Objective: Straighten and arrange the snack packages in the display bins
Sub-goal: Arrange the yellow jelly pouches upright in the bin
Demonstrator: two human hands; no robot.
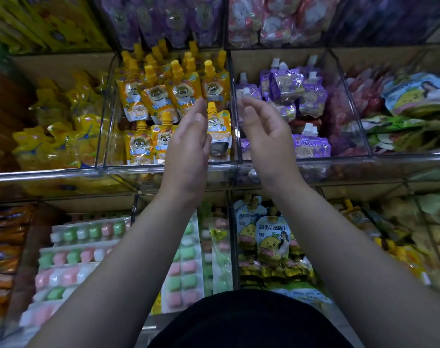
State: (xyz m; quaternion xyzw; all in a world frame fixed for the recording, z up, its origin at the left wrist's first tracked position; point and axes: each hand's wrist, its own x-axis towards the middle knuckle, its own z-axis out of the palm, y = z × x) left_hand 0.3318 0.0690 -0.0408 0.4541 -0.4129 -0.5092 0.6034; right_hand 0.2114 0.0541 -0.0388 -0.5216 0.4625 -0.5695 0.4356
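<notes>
Fingers [198,114] loosely straight and empty, left hand [186,146] before orange pouches [158,96], right hand [266,141] before purple pouches [310,96], clear divider [232,71] between, front rim [63,173] beneath the wrists.

The orange pouches [163,94], each with a yellow screw cap and a cartoon animal on the front, filled the middle clear bin [138,169]. The back rows stood close together with caps up, a little tilted, and a few pouches in front sat lower. In the neighbouring bin [344,158] on the right, the purple pouches [310,96] with white caps were less orderly: some stood upright, some leaned on each other, and one stood low near the front wall.
</notes>
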